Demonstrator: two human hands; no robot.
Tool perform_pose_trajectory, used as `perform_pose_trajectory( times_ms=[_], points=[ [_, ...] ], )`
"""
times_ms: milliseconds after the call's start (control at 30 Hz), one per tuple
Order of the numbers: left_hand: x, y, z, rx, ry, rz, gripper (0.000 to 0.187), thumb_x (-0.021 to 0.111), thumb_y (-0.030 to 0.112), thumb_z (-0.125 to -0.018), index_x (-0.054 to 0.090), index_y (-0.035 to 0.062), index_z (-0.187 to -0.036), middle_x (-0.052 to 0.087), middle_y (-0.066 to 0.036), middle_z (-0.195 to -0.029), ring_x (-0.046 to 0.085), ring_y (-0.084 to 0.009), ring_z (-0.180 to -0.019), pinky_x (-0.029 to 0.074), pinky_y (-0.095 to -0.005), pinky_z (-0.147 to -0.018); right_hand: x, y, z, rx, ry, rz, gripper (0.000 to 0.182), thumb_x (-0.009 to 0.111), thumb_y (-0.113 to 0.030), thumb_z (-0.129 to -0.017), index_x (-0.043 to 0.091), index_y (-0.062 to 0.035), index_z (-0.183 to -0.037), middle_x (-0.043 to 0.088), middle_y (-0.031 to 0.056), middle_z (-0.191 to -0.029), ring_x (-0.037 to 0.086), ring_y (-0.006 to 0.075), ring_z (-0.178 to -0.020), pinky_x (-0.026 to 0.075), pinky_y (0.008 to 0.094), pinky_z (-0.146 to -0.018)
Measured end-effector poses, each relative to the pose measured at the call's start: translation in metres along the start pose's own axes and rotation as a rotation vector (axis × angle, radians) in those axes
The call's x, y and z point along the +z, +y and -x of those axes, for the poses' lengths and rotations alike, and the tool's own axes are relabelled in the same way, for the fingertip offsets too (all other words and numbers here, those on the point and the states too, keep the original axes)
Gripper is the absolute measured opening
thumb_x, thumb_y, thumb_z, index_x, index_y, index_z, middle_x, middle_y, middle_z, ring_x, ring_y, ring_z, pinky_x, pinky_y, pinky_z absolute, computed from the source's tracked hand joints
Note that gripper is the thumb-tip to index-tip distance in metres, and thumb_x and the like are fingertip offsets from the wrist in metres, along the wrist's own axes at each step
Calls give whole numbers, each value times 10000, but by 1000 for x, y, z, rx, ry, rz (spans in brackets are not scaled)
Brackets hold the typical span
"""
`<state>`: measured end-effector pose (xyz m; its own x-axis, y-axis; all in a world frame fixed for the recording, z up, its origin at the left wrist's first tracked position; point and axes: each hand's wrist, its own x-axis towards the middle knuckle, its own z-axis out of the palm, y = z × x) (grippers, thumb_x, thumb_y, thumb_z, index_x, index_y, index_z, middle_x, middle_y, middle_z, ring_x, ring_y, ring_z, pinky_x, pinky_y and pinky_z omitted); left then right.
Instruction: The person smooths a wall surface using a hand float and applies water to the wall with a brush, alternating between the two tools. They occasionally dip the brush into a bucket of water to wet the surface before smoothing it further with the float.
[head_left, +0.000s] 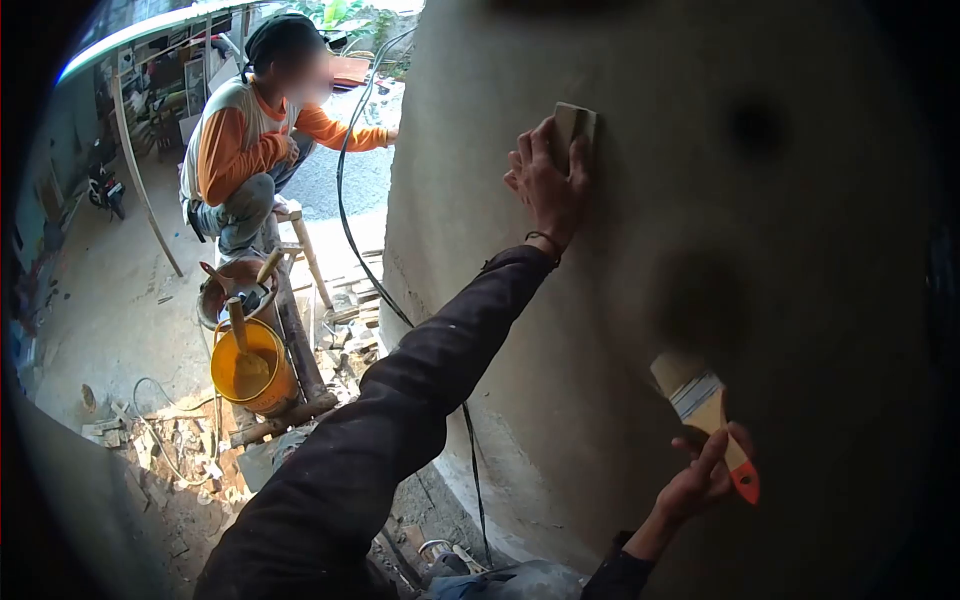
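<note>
My left hand (550, 188) is stretched far up the grey plastered wall (470, 240), its fingers wrapped round a small rectangular block (576, 124) laid against the surface. What the block is made of does not show clearly. Lower on the right, my right hand (697, 482) grips a wide paintbrush (708, 405) by its wooden handle, which ends in a red tip. The brush is tilted, with its bristles up and to the left, close to the wall.
A yellow bucket (262, 385) with a wooden-handled tool inside stands at lower left, beside a second bucket (215, 305) holding tools. A person (235, 150) in orange sleeves squats on a wooden scaffold (300, 340). Black cable (345, 215) hangs along the wall's edge; rubble (180, 450) covers the ground below.
</note>
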<state>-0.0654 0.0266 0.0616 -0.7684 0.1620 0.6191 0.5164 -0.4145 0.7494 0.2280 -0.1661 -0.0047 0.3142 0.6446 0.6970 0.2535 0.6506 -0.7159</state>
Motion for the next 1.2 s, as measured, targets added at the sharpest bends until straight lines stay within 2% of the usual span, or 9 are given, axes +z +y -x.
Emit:
perform_pose_trajectory(
  times_ms=[133, 233, 367, 433, 600, 767, 1000, 1100, 1200],
  points=[
    [-55, -16, 127, 466, -426, 56, 530, 752, 263, -832, 548, 150, -1308, 574, -72, -1212, 530, -281, -1080, 335, -431, -966, 130, -60, -81, -268, -304, -72, 186, 622, -152, -996, 606, -8, -1113, 645, 112, -1080, 686, 216, -880, 563, 258, -619],
    [-74, -42, 154, 479, -514, -18, 546, 764, 275, -825, 542, 154, -1309, 578, -71, -1197, 534, -270, -1086, 336, -424, -962, 179, -72, -104, -453, -501, 191, 151, 640, -131, -982, 632, -19, -1083, 673, 97, -1039, 692, 205, -896, 564, 270, -630],
    [-11, -16, 23, 134, -89, -92, 544, 734, 286, -855, 524, 117, -1328, 570, -78, -1173, 535, -259, -1108, 343, -416, -933, 146, -91, -107, -703, 108, 30, 205, 640, -172, -986, 630, 16, -1068, 699, 124, -1017, 722, 247, -868, 586, 275, -625],
    [1, 7, -8, 67, -20, -94, 538, 729, 301, -864, 525, 114, -1325, 571, -82, -1166, 536, -262, -1110, 344, -417, -933, 105, -117, -95, -482, 364, 128, 260, 645, -189, -986, 625, 41, -1105, 686, 151, -1031, 728, 244, -839, 567, 212, -528],
    [-40, -31, 37, 476, -307, -95, 525, 671, 337, -909, 526, 81, -1345, 573, -99, -1236, 536, -284, -1160, 341, -414, -982, 57, -105, -104, -420, 401, -27, 316, 645, -196, -985, 609, 86, -1121, 665, 211, -1079, 726, 259, -838, 561, 219, -509],
    [14, 4, -50, 44, -61, -14, 540, 671, 324, -905, 520, 78, -1362, 568, -99, -1263, 526, -285, -1195, 358, -420, -978, 36, -98, -118, -371, 466, -198, 357, 634, -172, -984, 605, 120, -1188, 646, 240, -1153, 710, 265, -847, 550, 251, -536],
    [-10, 9, -7, 607, -290, -79, 507, 682, 320, -888, 537, 98, -1321, 555, -101, -1238, 527, -306, -1152, 359, -409, -977, -3, -73, -130, -375, 510, -284, 352, 550, -171, -1016, 625, 92, -1237, 586, 249, -1297, 686, 289, -955, 559, 286, -623],
    [16, 41, -43, 166, -49, -119, 531, 688, 321, -881, 523, 117, -1342, 557, -96, -1241, 529, -308, -1160, 356, -410, -978, -25, -61, -134, -507, 424, -268, 395, 458, -199, -1043, 591, 59, -1310, 560, 250, -1331, 653, 295, -1025, 558, 306, -663],
    [-5, 39, -9, 542, -213, -19, 515, 679, 349, -892, 543, 98, -1320, 566, -104, -1232, 532, -328, -1168, 362, -456, -988, -30, -62, -132, -474, 490, -261, 428, 386, -204, -1052, 559, 37, -1360, 546, 251, -1347, 627, 291, -1045, 548, 316, -680]
  ],
)
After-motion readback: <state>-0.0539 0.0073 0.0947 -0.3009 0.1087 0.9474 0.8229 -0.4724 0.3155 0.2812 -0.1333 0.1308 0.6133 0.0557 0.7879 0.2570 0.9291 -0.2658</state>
